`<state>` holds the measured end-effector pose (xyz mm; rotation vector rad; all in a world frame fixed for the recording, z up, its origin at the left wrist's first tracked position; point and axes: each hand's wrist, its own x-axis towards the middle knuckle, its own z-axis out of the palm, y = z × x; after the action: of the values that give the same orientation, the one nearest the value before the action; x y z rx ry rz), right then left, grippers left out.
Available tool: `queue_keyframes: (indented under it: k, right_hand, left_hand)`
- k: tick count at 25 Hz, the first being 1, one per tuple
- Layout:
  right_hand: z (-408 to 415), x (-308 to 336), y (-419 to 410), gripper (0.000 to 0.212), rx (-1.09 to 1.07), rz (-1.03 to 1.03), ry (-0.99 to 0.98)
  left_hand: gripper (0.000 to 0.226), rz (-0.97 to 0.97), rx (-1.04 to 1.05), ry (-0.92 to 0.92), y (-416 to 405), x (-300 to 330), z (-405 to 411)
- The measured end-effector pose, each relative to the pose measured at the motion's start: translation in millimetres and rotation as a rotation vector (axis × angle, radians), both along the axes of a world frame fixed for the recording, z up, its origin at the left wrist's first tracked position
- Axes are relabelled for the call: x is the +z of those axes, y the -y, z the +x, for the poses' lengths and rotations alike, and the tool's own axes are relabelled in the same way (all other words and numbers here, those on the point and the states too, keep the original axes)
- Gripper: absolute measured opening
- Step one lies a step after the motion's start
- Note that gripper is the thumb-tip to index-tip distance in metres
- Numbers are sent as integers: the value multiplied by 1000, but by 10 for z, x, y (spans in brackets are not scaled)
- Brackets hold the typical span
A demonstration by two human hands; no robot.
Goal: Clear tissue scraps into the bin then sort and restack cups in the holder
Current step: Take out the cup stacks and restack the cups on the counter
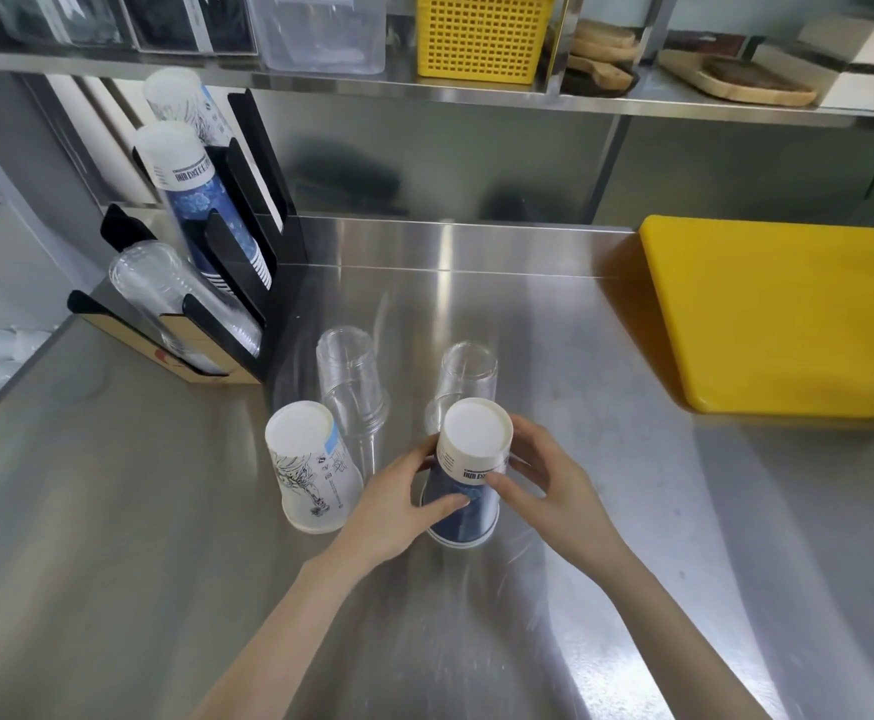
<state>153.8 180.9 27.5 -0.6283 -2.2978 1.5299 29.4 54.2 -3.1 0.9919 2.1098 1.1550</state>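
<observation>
Head view looks down on a steel counter (476, 641), where both hands clasp one upside-down blue cup (468, 478) near the middle: the left hand (398, 506) wraps it from nine o'clock, the right hand (549, 485) from three o'clock, fingers pressed to its sides. Just beside it at nine o'clock stands a white printed cup (310, 470), also upside down. Two clear cups (352, 379) (467, 376) stand inverted at twelve o'clock. Farther off at ten o'clock, a black holder (248, 236) keeps slanted stacks of cups. A yellow board (788, 314) lies at two o'clock.
</observation>
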Motion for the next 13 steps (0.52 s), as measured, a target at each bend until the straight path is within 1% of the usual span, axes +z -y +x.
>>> queue_keyframes:
  k: [2,4,5,8,9,10,13]
  right_hand:
    - [-1,17,-51,39,-16,-78,-23]
    - [-17,49,-141,28,-104,-117,-45]
    - [-36,71,-198,26,-150,-120,-50]
    - [-183,138,-351,30,-215,-104,-17]
    - [-252,156,-400,33,-214,-93,-5]
    - [-325,162,-448,36,-204,-81,12]
    - [-551,143,-562,45,-163,-70,81]
  left_hand:
    - [77,-21,-51,18,3,7,-47]
    - [87,2,-54,82,8,53,-104]
    - [81,61,-23,144,-2,93,-133]
    - [41,242,139,309,-88,231,-224]
    - [37,257,184,343,-141,250,-265]
    - [38,231,217,359,-198,247,-308]
    - [48,120,245,368,-392,163,-417]
